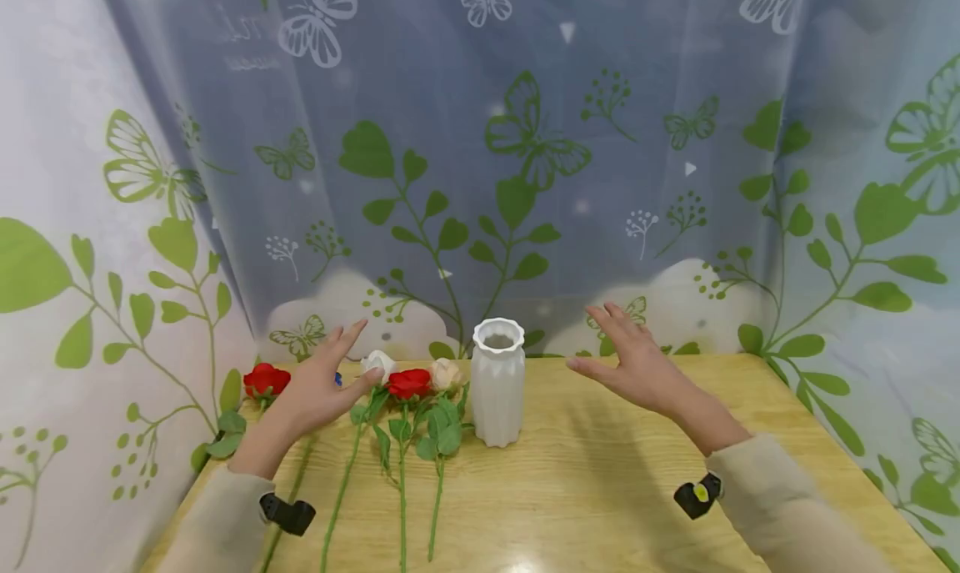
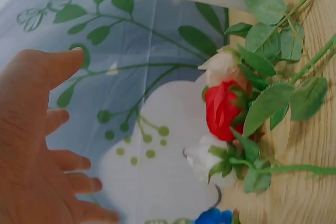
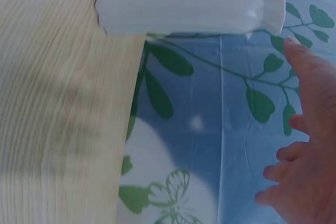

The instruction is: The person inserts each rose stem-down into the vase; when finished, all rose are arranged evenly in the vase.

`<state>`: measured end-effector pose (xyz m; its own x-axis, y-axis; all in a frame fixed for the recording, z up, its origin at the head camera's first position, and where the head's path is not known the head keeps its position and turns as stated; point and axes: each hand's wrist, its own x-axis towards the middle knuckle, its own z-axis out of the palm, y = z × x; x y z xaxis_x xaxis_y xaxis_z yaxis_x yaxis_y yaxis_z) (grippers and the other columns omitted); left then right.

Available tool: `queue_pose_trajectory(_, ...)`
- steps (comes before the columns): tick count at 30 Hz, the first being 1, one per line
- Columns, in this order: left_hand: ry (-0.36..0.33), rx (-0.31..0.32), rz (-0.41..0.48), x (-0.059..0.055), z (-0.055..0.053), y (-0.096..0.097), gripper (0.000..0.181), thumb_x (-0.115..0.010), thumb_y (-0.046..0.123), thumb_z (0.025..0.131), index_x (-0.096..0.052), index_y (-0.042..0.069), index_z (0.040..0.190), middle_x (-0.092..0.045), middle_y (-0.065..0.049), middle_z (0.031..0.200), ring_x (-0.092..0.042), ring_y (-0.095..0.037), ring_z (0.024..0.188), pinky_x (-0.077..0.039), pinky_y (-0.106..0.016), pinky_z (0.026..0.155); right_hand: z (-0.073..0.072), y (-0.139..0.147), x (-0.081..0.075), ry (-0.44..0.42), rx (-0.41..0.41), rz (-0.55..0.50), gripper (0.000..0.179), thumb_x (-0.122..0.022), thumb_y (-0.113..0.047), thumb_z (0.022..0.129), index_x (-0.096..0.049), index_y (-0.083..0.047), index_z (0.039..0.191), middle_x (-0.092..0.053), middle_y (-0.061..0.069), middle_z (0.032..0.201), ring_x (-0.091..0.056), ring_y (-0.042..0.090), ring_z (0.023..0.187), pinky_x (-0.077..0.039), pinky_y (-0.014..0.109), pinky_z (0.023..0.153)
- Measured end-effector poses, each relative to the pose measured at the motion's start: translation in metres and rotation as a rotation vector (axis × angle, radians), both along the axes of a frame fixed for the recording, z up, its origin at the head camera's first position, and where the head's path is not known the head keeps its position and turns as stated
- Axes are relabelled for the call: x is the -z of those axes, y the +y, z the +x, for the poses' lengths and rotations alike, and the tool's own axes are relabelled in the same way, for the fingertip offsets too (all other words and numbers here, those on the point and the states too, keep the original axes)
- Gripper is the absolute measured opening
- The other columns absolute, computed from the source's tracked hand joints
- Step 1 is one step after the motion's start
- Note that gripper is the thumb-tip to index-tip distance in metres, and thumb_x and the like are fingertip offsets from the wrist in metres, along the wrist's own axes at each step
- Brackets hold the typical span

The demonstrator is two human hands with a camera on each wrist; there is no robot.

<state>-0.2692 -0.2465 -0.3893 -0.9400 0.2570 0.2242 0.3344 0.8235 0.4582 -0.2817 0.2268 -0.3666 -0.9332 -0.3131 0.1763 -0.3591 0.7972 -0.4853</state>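
Observation:
A white ribbed vase [image 1: 498, 394] with a scalloped rim stands upright on the wooden table. To its left lie artificial roses: a cream rose [image 1: 447, 375], a red rose [image 1: 409, 384], a white rose [image 1: 378, 364] and another red rose [image 1: 266, 379] farther left. A blue flower [image 2: 214, 217] shows at the bottom of the left wrist view, mostly hidden by the hand in the head view. My left hand [image 1: 318, 389] hovers over the roses, fingers spread, holding nothing. Right of the vase, my right hand [image 1: 637, 369] is raised with fingers extended and nothing in it.
The wooden table [image 1: 600, 490] ends at a hanging curtain [image 1: 450, 56] printed with leaves and butterflies, which also lines both sides. Green stems [image 1: 402, 498] reach toward the near edge. Dark wrist cameras [image 1: 288, 515] sit on both forearms.

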Motion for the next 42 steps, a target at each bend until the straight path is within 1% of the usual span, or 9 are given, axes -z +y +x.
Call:
queue_pose_trajectory(3,0.016,-0.006,0.063,0.002,0.004,-0.01,0.082,-0.06,0.053,0.105,-0.015,0.033,0.17,-0.051,-0.03,0.153,-0.067,-0.055,0.105,-0.06,-0.063,0.08,0.001,-0.008,0.002,0.015,-0.017,-0.042,0.096,-0.064,-0.064,0.099,-0.023,-0.015,0.169,-0.016,0.022,0.175,-0.027,0.053,0.156,-0.028,0.076,0.121)
queue_pose_trajectory(7,0.056,-0.021,0.132,0.005,0.01,-0.029,0.079,-0.063,0.044,0.106,-0.021,0.026,0.17,-0.066,-0.028,0.135,-0.072,-0.048,0.088,-0.058,-0.049,0.058,0.001,-0.021,0.009,0.06,-0.029,-0.075,0.09,-0.069,-0.059,0.098,-0.033,-0.013,0.166,-0.036,0.021,0.169,-0.054,0.049,0.14,-0.043,0.07,0.115)
queue_pose_trajectory(11,0.04,-0.06,0.209,0.012,0.018,-0.052,0.075,-0.062,0.04,0.108,-0.024,0.02,0.169,-0.055,-0.03,0.151,-0.063,-0.049,0.129,-0.058,-0.064,0.097,0.0,-0.034,0.016,0.068,-0.033,-0.119,0.084,-0.073,-0.057,0.095,-0.044,-0.014,0.161,-0.05,0.018,0.16,-0.072,0.043,0.105,-0.049,0.066,0.111)
queue_pose_trajectory(14,0.024,-0.1,0.257,0.017,0.024,-0.069,0.069,-0.062,0.036,0.108,-0.032,0.015,0.167,-0.062,-0.029,0.143,-0.068,-0.043,0.124,-0.062,-0.054,0.095,-0.001,-0.044,0.019,0.077,-0.038,-0.152,0.078,-0.076,-0.054,0.094,-0.052,-0.014,0.156,-0.058,0.016,0.154,-0.07,0.041,0.114,-0.05,0.064,0.111)
queue_pose_trajectory(17,-0.029,-0.13,0.318,0.022,0.031,-0.086,0.064,-0.061,0.035,0.108,-0.039,0.01,0.163,-0.067,-0.028,0.137,-0.076,-0.018,0.111,-0.065,-0.037,0.086,-0.003,-0.052,0.022,0.106,-0.058,-0.202,0.069,-0.079,-0.046,0.094,-0.059,-0.009,0.149,-0.063,0.016,0.149,-0.063,0.04,0.133,-0.054,0.061,0.108)
queue_pose_trajectory(22,-0.171,-0.225,0.446,0.034,0.041,-0.113,0.07,-0.061,0.042,0.108,-0.04,0.002,0.161,-0.074,-0.021,0.127,-0.069,0.011,0.091,-0.065,-0.025,0.08,-0.005,-0.062,0.027,0.102,-0.095,-0.322,0.064,-0.084,-0.036,0.092,-0.063,-0.003,0.143,-0.069,0.021,0.137,-0.069,0.04,0.124,-0.06,0.051,0.104)
queue_pose_trajectory(30,-0.268,-0.278,0.63,0.055,0.055,-0.147,0.071,-0.063,0.032,0.108,-0.036,-0.011,0.157,-0.081,0.007,0.108,-0.076,0.0,0.09,-0.067,-0.029,0.08,-0.005,-0.075,0.027,0.032,-0.102,-0.393,0.069,-0.085,-0.031,0.091,-0.059,0.001,0.146,-0.069,0.024,0.136,-0.068,0.043,0.125,-0.059,0.051,0.105)
queue_pose_trajectory(34,-0.35,-0.284,0.729,0.065,0.059,-0.156,0.07,-0.066,0.032,0.106,-0.037,-0.004,0.159,-0.079,0.015,0.108,-0.077,-0.007,0.095,-0.066,-0.032,0.085,-0.006,-0.081,0.029,0.069,-0.122,-0.394,0.065,-0.086,-0.029,0.091,-0.062,-0.003,0.145,-0.074,0.017,0.129,-0.07,0.039,0.12,-0.061,0.053,0.101)
queue_pose_trajectory(42,-0.415,-0.344,0.782,0.088,0.064,-0.171,0.062,-0.071,0.032,0.103,-0.048,0.006,0.156,-0.077,-0.009,0.124,-0.079,-0.015,0.096,-0.066,-0.037,0.088,-0.007,-0.09,0.03,0.089,-0.138,-0.372,0.063,-0.085,-0.031,0.092,-0.062,-0.008,0.146,-0.075,0.011,0.126,-0.072,0.03,0.116,-0.062,0.048,0.096)
